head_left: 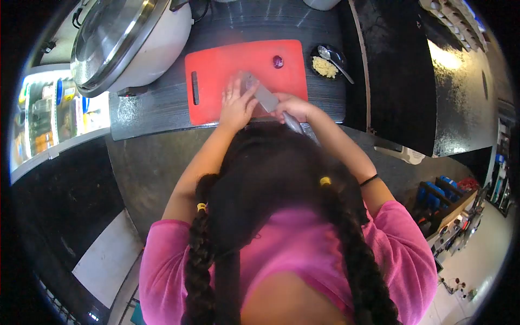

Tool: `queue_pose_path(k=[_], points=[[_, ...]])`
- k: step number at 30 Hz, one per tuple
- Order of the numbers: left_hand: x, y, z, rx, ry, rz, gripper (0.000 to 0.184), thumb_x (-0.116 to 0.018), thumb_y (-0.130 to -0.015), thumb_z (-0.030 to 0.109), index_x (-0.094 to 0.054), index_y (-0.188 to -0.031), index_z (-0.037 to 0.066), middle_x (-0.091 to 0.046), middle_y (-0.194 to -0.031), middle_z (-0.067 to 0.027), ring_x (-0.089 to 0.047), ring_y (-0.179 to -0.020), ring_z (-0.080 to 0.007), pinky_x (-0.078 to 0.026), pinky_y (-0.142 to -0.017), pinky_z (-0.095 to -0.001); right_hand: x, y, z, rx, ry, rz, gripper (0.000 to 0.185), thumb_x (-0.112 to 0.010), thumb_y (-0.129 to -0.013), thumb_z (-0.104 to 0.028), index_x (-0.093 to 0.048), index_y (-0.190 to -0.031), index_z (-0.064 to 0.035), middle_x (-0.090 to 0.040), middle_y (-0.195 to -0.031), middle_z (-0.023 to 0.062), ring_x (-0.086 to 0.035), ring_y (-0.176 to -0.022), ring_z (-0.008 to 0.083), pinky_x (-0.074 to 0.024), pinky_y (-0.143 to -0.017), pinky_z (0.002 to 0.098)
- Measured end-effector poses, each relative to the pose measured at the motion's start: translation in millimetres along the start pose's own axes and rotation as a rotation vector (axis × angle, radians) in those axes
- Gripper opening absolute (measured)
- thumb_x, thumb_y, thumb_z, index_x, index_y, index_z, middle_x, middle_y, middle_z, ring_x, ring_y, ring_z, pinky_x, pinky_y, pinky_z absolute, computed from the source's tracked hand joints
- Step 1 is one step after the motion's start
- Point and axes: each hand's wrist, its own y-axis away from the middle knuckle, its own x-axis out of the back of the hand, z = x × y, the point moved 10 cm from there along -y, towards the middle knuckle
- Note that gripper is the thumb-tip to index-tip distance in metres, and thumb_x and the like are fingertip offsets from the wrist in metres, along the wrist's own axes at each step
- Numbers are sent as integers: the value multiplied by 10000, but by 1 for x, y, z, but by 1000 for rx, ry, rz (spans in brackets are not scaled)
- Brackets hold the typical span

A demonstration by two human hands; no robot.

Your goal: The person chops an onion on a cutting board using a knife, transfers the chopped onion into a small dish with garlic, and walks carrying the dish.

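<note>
My right hand [292, 107] is closed around a knife [265, 99] with a broad, flat blade, its handle pointing back toward me. The blade slants to the upper left over the red cutting board [216, 62]. My left hand [236, 103] rests on the board with its fingers stretched out, close to the far end of the blade. Whether those fingers touch the blade or cover a small piece, I cannot tell. Farther up the board lies a small purple onion piece [278, 62], apart from both hands.
Right of the board sits a small dark bowl [342, 58] holding finely chopped pale yellow bits [325, 67] and a metal spoon [338, 67]. A large white cooker [157, 59] with a glass lid stands at the left. Egg trays [455, 24] are at the far upper right.
</note>
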Motion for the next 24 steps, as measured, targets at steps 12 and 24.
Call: queue_pose_path(k=[12,24], points=[[-6,-13,-50,113,-45,48,584,-500,-996,367,-360,-1551,247,-123,-1652,-190,-141,-1503,-447,-149,-1184,-621,8,100,-55,330,1152,617,341,-567,-914,-137,-545,-1239,-37,-663,-1047,265,-644,-945,468,-516,-830,515],[3,-14,82,-309,28,-155,563,-581,-932,346,-492,-1460,174,-157,-1652,-148,-135,-1514,-413,-142,-1157,-687,-20,76,-77,287,1276,836,275,-670,-855,-146,-487,-1017,-20,-681,-824,246,-680,-787,443,-527,-691,535]])
